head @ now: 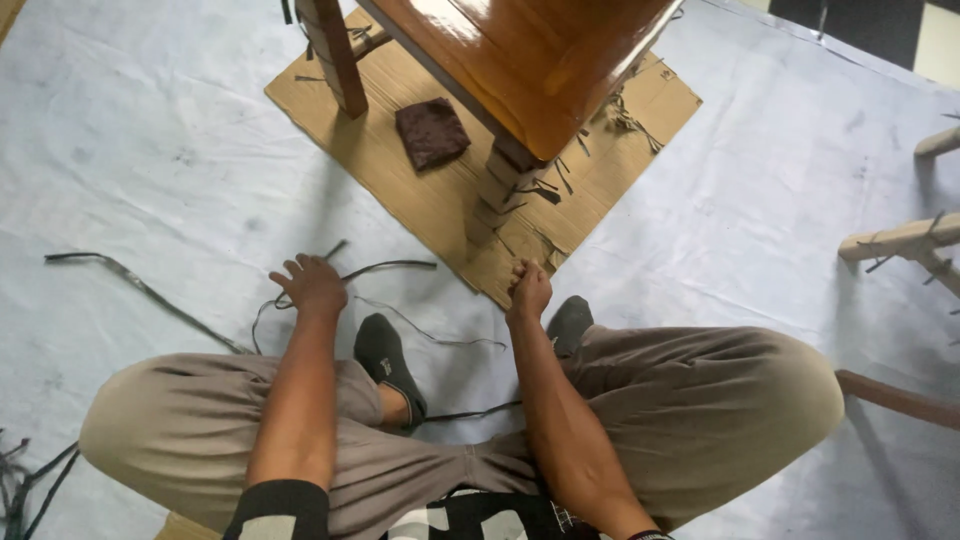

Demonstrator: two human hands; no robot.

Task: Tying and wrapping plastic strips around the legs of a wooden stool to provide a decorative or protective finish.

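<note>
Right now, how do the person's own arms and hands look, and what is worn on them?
Both forearms are bare. The left hand and right hand wear no gloves, rings or watch. A short black sleeve ends above the left elbow; a dark sleeve edge barely shows on the right.

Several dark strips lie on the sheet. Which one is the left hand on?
The thin curved strip that arcs from the left hand toward the cardboard. The long flat strip farther left lies apart, untouched.
</note>
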